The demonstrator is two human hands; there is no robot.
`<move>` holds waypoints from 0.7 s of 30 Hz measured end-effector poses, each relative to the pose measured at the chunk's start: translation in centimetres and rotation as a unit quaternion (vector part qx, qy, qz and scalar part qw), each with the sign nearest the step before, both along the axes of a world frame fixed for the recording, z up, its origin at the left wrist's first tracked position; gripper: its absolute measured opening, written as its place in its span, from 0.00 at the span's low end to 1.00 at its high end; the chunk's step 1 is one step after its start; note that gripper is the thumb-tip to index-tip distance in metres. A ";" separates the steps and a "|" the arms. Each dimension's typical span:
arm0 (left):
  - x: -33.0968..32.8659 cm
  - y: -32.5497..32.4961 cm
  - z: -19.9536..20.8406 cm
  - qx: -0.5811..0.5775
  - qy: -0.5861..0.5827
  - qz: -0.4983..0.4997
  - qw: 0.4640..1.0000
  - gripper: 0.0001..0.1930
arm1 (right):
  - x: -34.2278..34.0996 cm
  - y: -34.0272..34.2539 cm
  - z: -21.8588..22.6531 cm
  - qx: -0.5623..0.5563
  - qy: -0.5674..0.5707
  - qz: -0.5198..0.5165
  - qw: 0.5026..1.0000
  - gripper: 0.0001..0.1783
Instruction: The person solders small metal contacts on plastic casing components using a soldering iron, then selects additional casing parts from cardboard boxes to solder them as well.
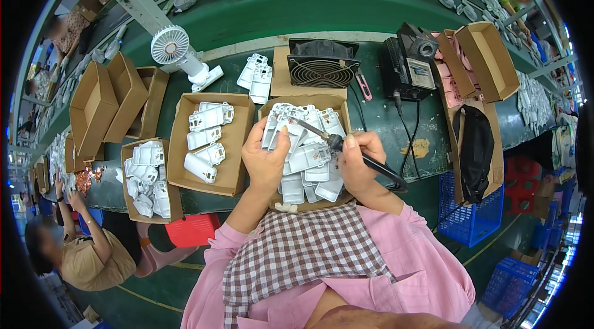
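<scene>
My right hand [362, 159] grips a soldering iron [385, 172] by its black handle. The metal tip points up and left, at a white plastic housing [274, 126] that my left hand [266, 151] pinches between thumb and fingers. Whether the tip touches the housing is too small to tell. Both hands are above a cardboard box [342, 103] filled with similar white housings [310, 157]. To the left, another cardboard box [224, 185] holds several white housings [205, 116] laid in a loose column.
Behind the box stands a black square fan [323, 64]. A black soldering station [409, 66] sits to its right, a pink cutter [364, 85] between them. A white handheld fan [171, 45] stands far left. Beyond runs a green conveyor [278, 10]. A co-worker [86, 248] sits left.
</scene>
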State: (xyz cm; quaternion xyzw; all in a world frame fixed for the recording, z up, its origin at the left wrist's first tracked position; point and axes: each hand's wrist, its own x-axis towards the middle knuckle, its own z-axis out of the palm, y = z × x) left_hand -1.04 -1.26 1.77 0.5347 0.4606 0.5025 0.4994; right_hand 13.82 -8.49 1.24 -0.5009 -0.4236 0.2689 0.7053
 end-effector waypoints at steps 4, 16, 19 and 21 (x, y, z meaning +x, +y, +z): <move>0.2 0.3 0.2 0.021 0.008 -0.054 0.998 0.20 | 0.4 -0.5 0.1 0.067 0.073 0.016 0.995 0.06; 0.8 0.4 1.3 -0.096 -0.077 -0.095 0.988 0.10 | 0.6 -0.9 1.0 0.014 0.017 0.040 0.999 0.07; 1.0 0.4 1.4 -0.100 -0.063 -0.075 0.990 0.08 | 0.4 -0.6 0.7 0.010 0.032 0.031 0.999 0.07; 1.0 0.5 1.3 -0.094 -0.060 -0.064 0.992 0.08 | 0.5 -0.5 0.6 0.010 0.027 0.027 0.999 0.07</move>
